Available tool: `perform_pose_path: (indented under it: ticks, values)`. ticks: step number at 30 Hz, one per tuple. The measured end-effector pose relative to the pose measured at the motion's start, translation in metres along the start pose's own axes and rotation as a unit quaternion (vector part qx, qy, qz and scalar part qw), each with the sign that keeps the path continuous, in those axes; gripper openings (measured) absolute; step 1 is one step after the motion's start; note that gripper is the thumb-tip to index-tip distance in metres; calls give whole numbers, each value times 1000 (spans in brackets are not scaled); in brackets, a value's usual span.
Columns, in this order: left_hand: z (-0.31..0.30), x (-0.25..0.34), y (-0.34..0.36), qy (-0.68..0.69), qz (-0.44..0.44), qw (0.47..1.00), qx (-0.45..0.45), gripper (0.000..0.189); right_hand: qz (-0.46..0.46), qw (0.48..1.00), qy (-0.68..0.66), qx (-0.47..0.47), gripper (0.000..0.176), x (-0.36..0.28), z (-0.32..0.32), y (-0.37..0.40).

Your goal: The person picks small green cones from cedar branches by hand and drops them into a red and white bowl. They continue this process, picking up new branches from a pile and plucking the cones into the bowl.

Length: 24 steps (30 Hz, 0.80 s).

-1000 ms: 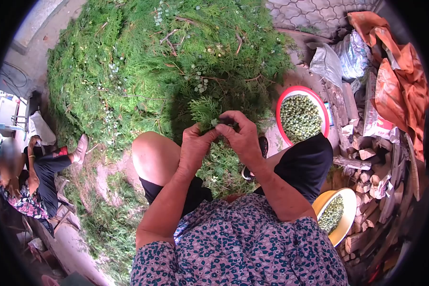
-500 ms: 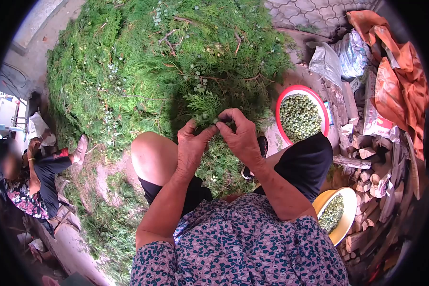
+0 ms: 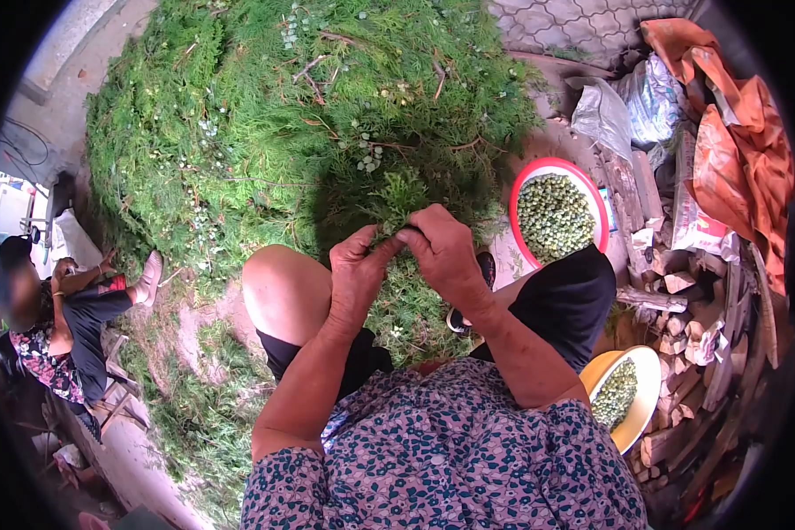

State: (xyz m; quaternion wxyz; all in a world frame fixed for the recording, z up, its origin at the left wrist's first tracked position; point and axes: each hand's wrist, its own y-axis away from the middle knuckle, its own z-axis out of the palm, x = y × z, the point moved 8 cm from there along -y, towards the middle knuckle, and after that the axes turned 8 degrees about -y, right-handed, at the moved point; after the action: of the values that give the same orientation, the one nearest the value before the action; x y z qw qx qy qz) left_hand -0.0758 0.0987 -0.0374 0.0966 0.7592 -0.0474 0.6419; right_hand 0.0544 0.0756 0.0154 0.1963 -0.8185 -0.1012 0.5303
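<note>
Between my knees, my left hand [image 3: 359,272] and my right hand [image 3: 442,256] meet at the fingertips. Both are closed on a small green sprig [image 3: 401,193] whose leafy end points away from me. The sprig's base is hidden by my fingers. Just beyond them lies a large pile of green branches [image 3: 256,132] with pale round cones on some twigs. A red-rimmed white basin [image 3: 516,216], holding many small green cones, is right of my right hand.
A yellow basin [image 3: 647,389] with green cones stands at the lower right, beside stacked firewood [image 3: 680,353]. Sacks [image 3: 602,119] and an orange cloth [image 3: 738,168] lie at the upper right. Another person [image 3: 57,336] sits at the left.
My fingers have shifted slightly, with the right hand curled further over, and the sprig's tip has moved a little right. The person at the left has moved their head and a hand.
</note>
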Motion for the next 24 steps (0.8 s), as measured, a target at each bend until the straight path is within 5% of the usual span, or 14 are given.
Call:
perform_pose_path:
  ticks: [1, 3, 4, 6, 10, 12, 19, 24]
  values:
    - [4, -2, 1, 28, -44, 998, -28, 6, 0, 1000, 0, 0, 17, 1, -1, 0]
    - [5, 6, 3, 66, -83, 994, -32, 6, 217, 959, -179, -29, 15, 34, 6, 8]
    - [6, 4, 4, 105, -122, 986, -36, 5, 217, 959, -179, -30, 15, 33, 4, 8]
    - [8, -2, 3, 117, -128, 984, -51, 5, 390, 838, -380, -29, 18, 49, 16, 25]
    - [13, -11, 1, 162, -141, 973, -82, 7, 397, 802, -444, -41, 19, 59, 20, 31]
    - [12, -16, -1, 189, -155, 966, -83, 8, 417, 709, -568, 9, 17, 64, 22, 35]
    - [8, -24, -7, 276, -144, 949, -44, 10, 420, 703, -568, 84, 16, 42, 4, 22]
    - [12, -25, -5, 258, -149, 953, -52, 11, 325, 842, -431, -13, 17, 37, 14, 21]
